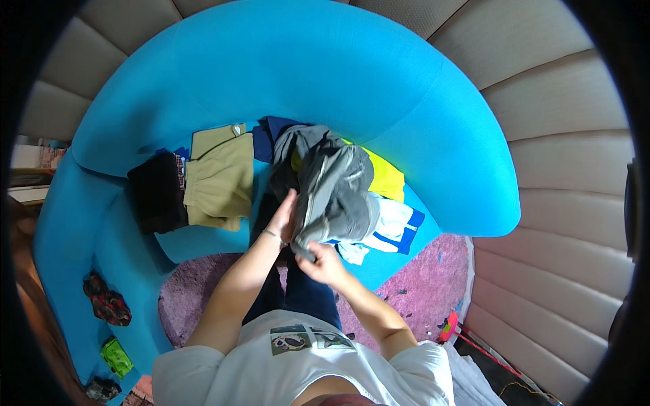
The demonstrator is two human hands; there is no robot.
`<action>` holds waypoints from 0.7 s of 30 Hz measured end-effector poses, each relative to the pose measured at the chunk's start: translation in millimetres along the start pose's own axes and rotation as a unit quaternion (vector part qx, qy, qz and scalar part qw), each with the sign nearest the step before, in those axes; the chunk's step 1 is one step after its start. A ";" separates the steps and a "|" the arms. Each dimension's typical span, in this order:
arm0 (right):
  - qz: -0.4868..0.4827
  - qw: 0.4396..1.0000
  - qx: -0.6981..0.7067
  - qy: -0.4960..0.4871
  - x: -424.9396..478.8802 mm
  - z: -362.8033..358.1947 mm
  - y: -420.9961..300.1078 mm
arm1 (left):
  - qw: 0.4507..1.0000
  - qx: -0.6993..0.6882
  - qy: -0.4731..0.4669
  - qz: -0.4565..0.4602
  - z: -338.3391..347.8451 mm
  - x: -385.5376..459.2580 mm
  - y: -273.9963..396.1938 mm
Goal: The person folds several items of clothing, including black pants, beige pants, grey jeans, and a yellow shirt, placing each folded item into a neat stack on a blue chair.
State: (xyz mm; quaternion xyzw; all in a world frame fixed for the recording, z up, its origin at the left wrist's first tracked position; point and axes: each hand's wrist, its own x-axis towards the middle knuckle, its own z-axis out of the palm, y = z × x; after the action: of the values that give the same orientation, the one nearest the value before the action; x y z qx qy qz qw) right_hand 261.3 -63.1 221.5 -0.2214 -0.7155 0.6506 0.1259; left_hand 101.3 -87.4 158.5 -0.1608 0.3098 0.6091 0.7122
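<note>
A grey garment point(335, 193), bunched and partly blurred, is lifted above the blue sofa seat. My right hand point(319, 261) grips its lower edge. My left hand point(284, 218) lies against its left side, fingers extended and partly hidden by the fabric; whether it grips is unclear. Beyond the grey garment is a bright yellow garment point(383, 172), and right of my hands lies a white and blue garment point(396, 226). To the left, khaki shorts point(221, 185) lie flat beside a folded black garment point(156, 195). A navy garment point(264, 142) sits near the backrest.
The curved blue sofa point(304, 61) wraps around the seat. On its left arm lie a dark red patterned cloth item point(107, 299) and a green packet point(117, 357). A pink rug point(421, 284) with small scraps covers the floor; a red-handled object point(449, 326) lies at lower right.
</note>
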 end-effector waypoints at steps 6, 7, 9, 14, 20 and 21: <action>0.041 0.998 0.049 0.022 -21.8 -5.3 -10.9 | 0.977 0.163 -0.041 0.129 52.6 -29.8 29.6; 0.131 0.978 0.065 0.149 -22.1 -9.1 -5.6 | 0.959 0.231 -0.071 0.148 65.2 -41.3 31.0; 0.118 0.902 0.235 0.344 -13.7 -31.0 10.0 | 0.905 0.361 -0.124 0.185 81.6 -72.7 28.5; 0.228 0.831 0.423 0.280 40.3 -49.2 -49.7 | 0.701 0.638 -0.314 0.054 88.0 -133.2 7.7; 0.071 0.890 0.340 0.295 52.2 -31.4 -106.1 | 0.838 0.532 -0.040 0.114 53.3 -119.7 51.8; 0.057 0.885 0.366 0.281 50.2 -27.8 -125.5 | 0.876 0.467 0.051 0.113 48.9 -114.2 62.2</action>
State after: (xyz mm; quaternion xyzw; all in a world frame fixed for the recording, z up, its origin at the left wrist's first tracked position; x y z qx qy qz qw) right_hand 211.4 -21.6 343.3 -0.3739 -0.3468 0.7828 0.3566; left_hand 45.6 -132.6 277.5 0.1958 0.6102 0.4611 0.6137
